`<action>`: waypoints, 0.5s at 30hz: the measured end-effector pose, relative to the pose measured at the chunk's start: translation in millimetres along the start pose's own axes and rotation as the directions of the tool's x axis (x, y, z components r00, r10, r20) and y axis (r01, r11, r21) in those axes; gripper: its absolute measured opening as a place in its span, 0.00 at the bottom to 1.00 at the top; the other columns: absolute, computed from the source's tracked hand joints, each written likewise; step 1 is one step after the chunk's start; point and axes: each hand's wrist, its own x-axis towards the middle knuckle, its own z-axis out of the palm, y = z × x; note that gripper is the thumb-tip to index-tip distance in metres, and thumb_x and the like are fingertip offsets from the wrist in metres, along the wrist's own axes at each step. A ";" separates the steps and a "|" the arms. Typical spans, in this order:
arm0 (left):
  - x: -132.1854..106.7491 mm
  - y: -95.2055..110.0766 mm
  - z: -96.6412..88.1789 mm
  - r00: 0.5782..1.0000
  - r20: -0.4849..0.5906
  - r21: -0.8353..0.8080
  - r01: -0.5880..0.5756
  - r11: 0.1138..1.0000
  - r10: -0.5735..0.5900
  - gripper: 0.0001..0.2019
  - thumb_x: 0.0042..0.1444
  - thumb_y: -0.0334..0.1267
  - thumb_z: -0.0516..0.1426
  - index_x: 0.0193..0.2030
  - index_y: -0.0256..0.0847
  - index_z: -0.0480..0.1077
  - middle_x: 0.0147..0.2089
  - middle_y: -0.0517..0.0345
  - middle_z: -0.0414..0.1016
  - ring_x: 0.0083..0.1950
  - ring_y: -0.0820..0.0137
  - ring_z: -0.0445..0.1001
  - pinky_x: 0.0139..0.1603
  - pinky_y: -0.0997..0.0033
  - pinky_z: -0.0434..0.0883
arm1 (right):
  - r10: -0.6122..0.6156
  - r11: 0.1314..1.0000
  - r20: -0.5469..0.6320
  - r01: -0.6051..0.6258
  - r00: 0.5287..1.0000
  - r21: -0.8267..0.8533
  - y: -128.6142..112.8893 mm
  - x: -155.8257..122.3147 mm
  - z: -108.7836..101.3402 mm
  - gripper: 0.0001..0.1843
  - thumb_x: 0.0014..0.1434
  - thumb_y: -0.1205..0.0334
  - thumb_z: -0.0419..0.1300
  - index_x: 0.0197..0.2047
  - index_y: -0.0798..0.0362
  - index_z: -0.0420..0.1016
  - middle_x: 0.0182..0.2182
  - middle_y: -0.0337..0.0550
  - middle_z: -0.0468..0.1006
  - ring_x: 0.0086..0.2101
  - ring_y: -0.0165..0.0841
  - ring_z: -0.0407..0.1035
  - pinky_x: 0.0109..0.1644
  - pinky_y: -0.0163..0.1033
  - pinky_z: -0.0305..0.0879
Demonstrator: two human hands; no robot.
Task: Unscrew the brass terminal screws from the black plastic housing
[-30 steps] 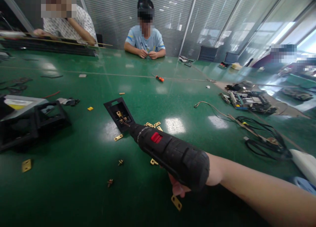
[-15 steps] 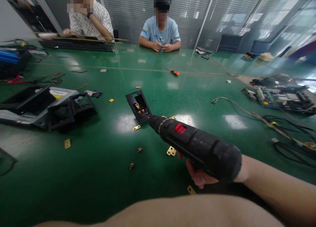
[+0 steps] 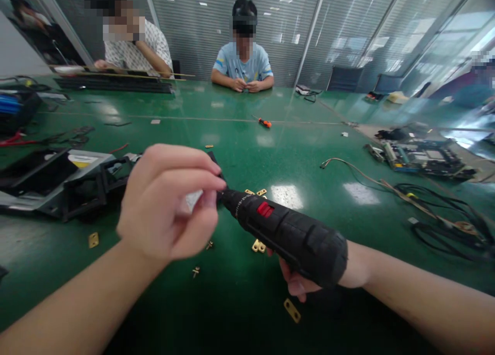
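My right hand (image 3: 296, 283) is wrapped round the handle of a black cordless drill (image 3: 294, 236) with a red switch on top. The drill's nose points forward and left. At its tip, the curled fingers of my left hand (image 3: 166, 200) come together; what they pinch is hidden. Behind those fingers lies a black plastic part (image 3: 211, 157), mostly covered, with only an edge showing. Two small screws (image 3: 196, 271) with washers rest on the table below. Brass plates with two holes (image 3: 292, 310) lie around the drill, a few of them (image 3: 258, 246) beneath its body.
On the green table (image 3: 232, 319), a metal and black plastic housing (image 3: 77, 174) stands at left. An orange screwdriver (image 3: 265, 122) lies farther back. Cables (image 3: 436, 210) and a circuit board (image 3: 425, 156) are at right. Two people sit across the table, one in a light blue shirt (image 3: 243, 61).
My left hand has come in from the lower edge to the drill's tip, covering most of the black plastic part. My right hand still holds the drill; the whole view has shifted slightly.
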 end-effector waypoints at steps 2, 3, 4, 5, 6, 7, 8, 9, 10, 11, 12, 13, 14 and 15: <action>19.3 -17.4 17.6 0.976 0.042 0.083 -0.218 0.973 0.215 0.07 0.53 0.37 0.67 0.40 0.46 0.78 0.51 0.56 0.77 0.61 0.53 0.72 0.65 0.47 0.70 | -0.017 1.000 -0.014 0.017 1.000 0.005 -1.4 -0.2 -0.6 0.18 0.47 0.63 0.79 0.31 0.56 0.73 0.25 0.35 0.75 0.25 0.26 0.72 0.31 0.32 0.74; 27.1 -28.3 23.7 0.972 0.027 0.114 -0.234 0.965 0.233 0.09 0.55 0.36 0.65 0.44 0.45 0.77 0.55 0.56 0.76 0.62 0.54 0.70 0.65 0.49 0.68 | -0.018 1.000 -0.017 0.018 1.000 0.007 -0.9 -0.1 -0.7 0.18 0.46 0.64 0.79 0.32 0.56 0.73 0.25 0.35 0.75 0.25 0.26 0.72 0.31 0.31 0.74; 33.1 -39.8 27.7 0.980 -0.002 0.129 -0.196 0.972 0.198 0.12 0.56 0.35 0.64 0.48 0.43 0.76 0.59 0.55 0.74 0.62 0.56 0.70 0.65 0.51 0.68 | -0.012 1.000 -0.020 0.012 1.000 0.024 0.2 0.3 -0.8 0.20 0.45 0.64 0.80 0.34 0.56 0.74 0.25 0.34 0.75 0.24 0.26 0.72 0.30 0.31 0.74; 37.2 -51.2 29.7 0.995 -0.021 0.119 -0.099 0.988 0.102 0.14 0.57 0.35 0.63 0.51 0.42 0.74 0.63 0.56 0.72 0.62 0.58 0.69 0.64 0.54 0.68 | 0.002 0.999 -0.020 -0.001 1.000 0.052 1.7 0.8 -0.9 0.21 0.43 0.64 0.81 0.36 0.56 0.75 0.26 0.34 0.76 0.24 0.26 0.72 0.29 0.31 0.73; 39.5 -62.0 30.3 0.998 -0.059 0.057 0.031 0.998 -0.027 0.15 0.58 0.37 0.63 0.52 0.42 0.72 0.64 0.56 0.71 0.62 0.59 0.69 0.62 0.57 0.69 | 0.017 0.997 -0.018 -0.016 1.000 0.081 3.4 1.5 -0.9 0.24 0.41 0.64 0.81 0.38 0.56 0.76 0.26 0.33 0.76 0.24 0.27 0.72 0.29 0.31 0.73; 40.0 -71.3 30.1 0.977 -0.074 -0.040 0.197 0.980 -0.199 0.15 0.58 0.41 0.63 0.51 0.43 0.71 0.62 0.56 0.72 0.60 0.60 0.71 0.57 0.60 0.71 | 0.026 0.993 -0.017 -0.024 1.000 0.115 5.1 2.2 -0.9 0.26 0.40 0.64 0.82 0.40 0.56 0.76 0.26 0.34 0.76 0.24 0.27 0.72 0.29 0.32 0.73; 39.0 -78.8 29.8 0.927 -0.074 -0.140 0.356 0.924 -0.368 0.16 0.58 0.46 0.64 0.49 0.43 0.70 0.57 0.55 0.74 0.55 0.61 0.74 0.51 0.62 0.73 | 0.029 0.989 -0.007 -0.027 1.000 0.144 6.6 2.8 -0.9 0.28 0.39 0.63 0.82 0.41 0.56 0.76 0.27 0.34 0.76 0.24 0.28 0.73 0.29 0.33 0.74; 36.9 -84.2 29.9 0.862 -0.009 -0.210 0.494 0.844 -0.507 0.17 0.58 0.50 0.63 0.47 0.44 0.69 0.53 0.55 0.75 0.51 0.62 0.77 0.47 0.63 0.74 | 0.031 0.986 0.005 -0.032 0.999 0.166 7.6 3.3 -0.9 0.29 0.39 0.63 0.82 0.42 0.56 0.76 0.26 0.34 0.77 0.24 0.28 0.73 0.30 0.34 0.75; 33.9 -87.4 30.8 0.800 0.069 -0.248 0.592 0.767 -0.596 0.18 0.57 0.54 0.63 0.46 0.45 0.69 0.49 0.55 0.76 0.47 0.62 0.78 0.43 0.63 0.75 | 0.037 0.983 0.010 -0.038 0.999 0.182 8.2 3.6 -0.7 0.29 0.39 0.63 0.82 0.43 0.56 0.76 0.26 0.34 0.77 0.24 0.29 0.73 0.29 0.34 0.75; 30.6 -88.9 32.4 0.749 0.138 -0.257 0.659 0.706 -0.649 0.20 0.57 0.56 0.63 0.45 0.45 0.69 0.45 0.55 0.77 0.44 0.62 0.79 0.41 0.63 0.75 | 0.049 0.980 0.006 -0.049 0.999 0.193 8.3 3.7 -0.4 0.30 0.39 0.63 0.82 0.44 0.55 0.76 0.26 0.34 0.78 0.24 0.29 0.74 0.29 0.33 0.75; 27.4 -88.9 34.6 0.716 0.184 -0.252 0.696 0.672 -0.673 0.20 0.55 0.57 0.64 0.44 0.44 0.70 0.42 0.56 0.77 0.41 0.62 0.79 0.39 0.63 0.76 | 0.065 0.976 0.001 -0.064 0.998 0.208 8.0 3.5 0.0 0.29 0.40 0.63 0.82 0.44 0.55 0.76 0.26 0.35 0.78 0.25 0.29 0.74 0.28 0.32 0.75; 24.6 -88.2 37.1 0.704 0.205 -0.245 0.710 0.661 -0.680 0.20 0.54 0.55 0.66 0.43 0.44 0.70 0.39 0.58 0.77 0.40 0.63 0.79 0.39 0.64 0.76 | 0.083 0.971 -0.005 -0.080 0.997 0.223 7.4 3.1 0.5 0.28 0.42 0.63 0.81 0.44 0.56 0.77 0.26 0.36 0.79 0.25 0.28 0.75 0.28 0.31 0.75; 22.4 -87.1 39.4 0.704 0.214 -0.239 0.710 0.663 -0.677 0.19 0.52 0.52 0.68 0.44 0.44 0.71 0.38 0.58 0.78 0.40 0.63 0.79 0.40 0.63 0.77 | 0.097 0.968 -0.016 -0.091 0.995 0.233 6.5 2.6 1.0 0.25 0.44 0.62 0.80 0.44 0.56 0.78 0.26 0.37 0.79 0.26 0.28 0.75 0.28 0.30 0.74; 20.9 -86.2 41.4 0.705 0.215 -0.227 0.709 0.668 -0.675 0.18 0.52 0.49 0.69 0.44 0.44 0.73 0.38 0.58 0.79 0.40 0.62 0.80 0.41 0.63 0.78 | 0.103 0.968 -0.029 -0.094 0.994 0.234 5.6 2.1 1.4 0.24 0.45 0.62 0.80 0.43 0.57 0.78 0.27 0.38 0.79 0.26 0.28 0.74 0.27 0.30 0.74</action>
